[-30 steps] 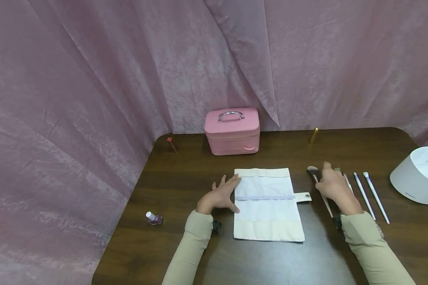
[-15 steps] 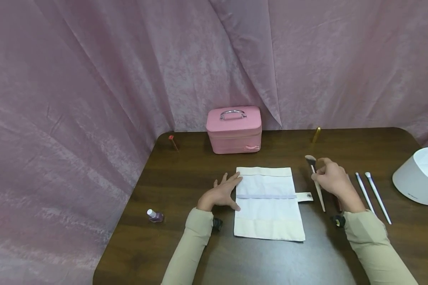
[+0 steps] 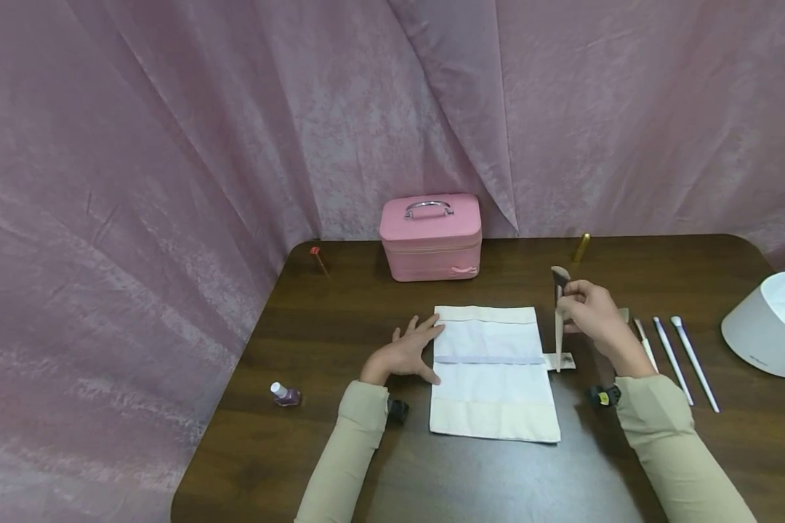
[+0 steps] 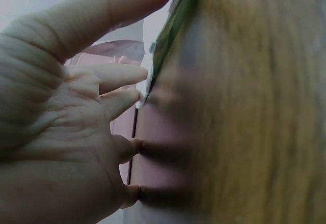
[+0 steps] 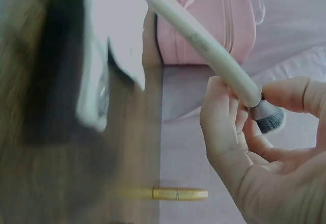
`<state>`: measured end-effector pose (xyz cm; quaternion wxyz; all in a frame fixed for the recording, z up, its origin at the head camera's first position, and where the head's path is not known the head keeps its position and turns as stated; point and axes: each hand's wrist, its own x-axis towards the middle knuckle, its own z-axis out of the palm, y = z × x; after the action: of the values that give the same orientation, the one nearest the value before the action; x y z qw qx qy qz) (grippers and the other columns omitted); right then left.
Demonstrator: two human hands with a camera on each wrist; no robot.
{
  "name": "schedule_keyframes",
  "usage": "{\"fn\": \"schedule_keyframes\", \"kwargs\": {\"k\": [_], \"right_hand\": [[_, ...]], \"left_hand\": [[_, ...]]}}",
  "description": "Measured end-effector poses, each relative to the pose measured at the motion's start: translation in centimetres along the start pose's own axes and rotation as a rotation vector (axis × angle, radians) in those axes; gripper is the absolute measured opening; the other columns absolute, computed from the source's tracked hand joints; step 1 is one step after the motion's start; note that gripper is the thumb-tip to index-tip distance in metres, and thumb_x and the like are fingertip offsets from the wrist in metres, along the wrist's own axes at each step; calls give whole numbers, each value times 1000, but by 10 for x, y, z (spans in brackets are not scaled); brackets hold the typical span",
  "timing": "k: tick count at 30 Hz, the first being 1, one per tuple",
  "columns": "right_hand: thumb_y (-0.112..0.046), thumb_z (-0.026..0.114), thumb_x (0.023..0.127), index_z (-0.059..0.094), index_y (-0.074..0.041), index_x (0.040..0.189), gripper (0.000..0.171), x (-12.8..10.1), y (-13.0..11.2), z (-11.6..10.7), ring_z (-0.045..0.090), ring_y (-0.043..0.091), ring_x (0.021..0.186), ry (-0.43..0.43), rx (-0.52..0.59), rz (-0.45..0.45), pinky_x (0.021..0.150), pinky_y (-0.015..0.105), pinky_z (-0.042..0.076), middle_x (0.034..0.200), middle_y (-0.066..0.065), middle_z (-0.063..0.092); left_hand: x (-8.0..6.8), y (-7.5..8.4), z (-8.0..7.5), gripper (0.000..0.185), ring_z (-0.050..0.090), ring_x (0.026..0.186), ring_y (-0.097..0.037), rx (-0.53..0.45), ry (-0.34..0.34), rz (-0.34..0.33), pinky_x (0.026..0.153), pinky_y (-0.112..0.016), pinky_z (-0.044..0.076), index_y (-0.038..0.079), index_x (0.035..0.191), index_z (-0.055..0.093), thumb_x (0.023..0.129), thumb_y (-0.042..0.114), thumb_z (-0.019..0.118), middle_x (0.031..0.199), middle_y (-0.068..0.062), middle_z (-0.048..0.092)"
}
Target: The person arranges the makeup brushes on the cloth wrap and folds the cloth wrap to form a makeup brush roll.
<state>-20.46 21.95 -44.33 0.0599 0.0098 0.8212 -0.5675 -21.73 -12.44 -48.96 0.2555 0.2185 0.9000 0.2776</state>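
Note:
A white cloth brush pouch (image 3: 487, 399) lies unfolded on the brown table, its snap strap (image 3: 568, 361) pointing right. My left hand (image 3: 404, 354) rests on the pouch's left edge with fingers spread. In the left wrist view the thumb and two fingertips touch the cloth edge (image 4: 153, 46). My right hand (image 3: 592, 316) pinches a makeup brush (image 3: 559, 330) between thumb and fingers near its bristle end. The brush is raised over the strap, dark bristles up and pale handle hanging down. In the right wrist view the brush handle (image 5: 204, 43) slants across toward the pouch.
More brushes (image 3: 672, 359) lie to the right, partly behind my right arm. A white round holder (image 3: 762, 334) stands at the far right. At the back are a pink case (image 3: 429, 247), a gold tube (image 3: 582, 247) and a red-topped tube (image 3: 319, 260). Nail polish (image 3: 285, 394) stands at left.
My right hand has picked the makeup brush up from the table and carried it left, over the strap, turning it more upright. The left hand stays on the pouch's edge.

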Motion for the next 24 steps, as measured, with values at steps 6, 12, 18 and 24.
{"fn": "schedule_keyframes", "kwargs": {"k": [6, 12, 18, 24], "right_hand": [[-10, 46, 101, 42, 15, 127, 36, 6, -9, 10, 64, 9, 74, -16, 129, 20, 70, 33, 60, 107, 18, 58], [-12, 45, 102, 45, 10, 122, 29, 15, -18, 26, 63, 10, 74, -17, 185, 40, 74, 37, 60, 109, 18, 56], [-9, 46, 100, 46, 6, 112, 19, 22, -22, 41, 62, 10, 74, -6, 277, 38, 73, 35, 60, 104, 15, 55], [-5, 45, 97, 46, 2, 106, 11, 27, -27, 55, 64, 9, 71, 49, 410, 43, 69, 30, 60, 102, 16, 55]], "left_hand": [[-1, 0, -1, 105, -7, 154, -32, -3, 1, 8, 118, -62, -3, 15, 161, 29, 77, 20, 91, 170, 0, 8], [-2, 0, -1, 105, -8, 154, -32, 0, 4, 14, 118, -62, -4, 15, 161, 28, 77, 19, 90, 170, 0, 8], [-2, 0, 1, 104, -8, 154, -32, 4, 5, 17, 118, -62, -4, 15, 161, 28, 78, 19, 90, 170, 0, 8], [-3, 1, -1, 104, -7, 154, -33, 3, 11, 21, 118, -62, -4, 14, 161, 29, 77, 19, 90, 170, -1, 8]]}}
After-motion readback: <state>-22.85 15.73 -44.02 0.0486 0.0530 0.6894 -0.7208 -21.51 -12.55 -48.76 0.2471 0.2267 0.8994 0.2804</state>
